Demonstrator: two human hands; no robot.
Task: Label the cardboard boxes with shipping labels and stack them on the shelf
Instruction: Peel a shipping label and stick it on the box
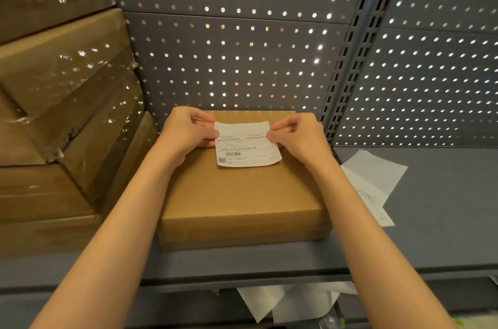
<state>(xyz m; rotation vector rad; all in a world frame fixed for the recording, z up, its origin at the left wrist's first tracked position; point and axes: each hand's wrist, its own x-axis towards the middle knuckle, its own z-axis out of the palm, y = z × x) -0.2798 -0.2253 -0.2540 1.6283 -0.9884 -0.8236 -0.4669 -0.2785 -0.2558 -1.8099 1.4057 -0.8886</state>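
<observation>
Step in hand: labelling. Flat brown cardboard box [242, 194] sits at centre of grey metal shelf [431, 221]. Your left hand [188, 134] and right hand [299, 137] pinch white printed shipping label [246, 144] by its 9 and 3 o'clock edges over box top. Next: lower it square, press flat. Wrapped brown box stack [59, 113] at 9 o'clock.

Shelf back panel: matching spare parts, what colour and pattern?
Dark grey back panel with round perforations, head view.

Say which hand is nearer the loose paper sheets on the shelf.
Right. The right hand pinches the shipping label's right edge, nearer the loose paper sheets; the left hand holds its far edge.
</observation>
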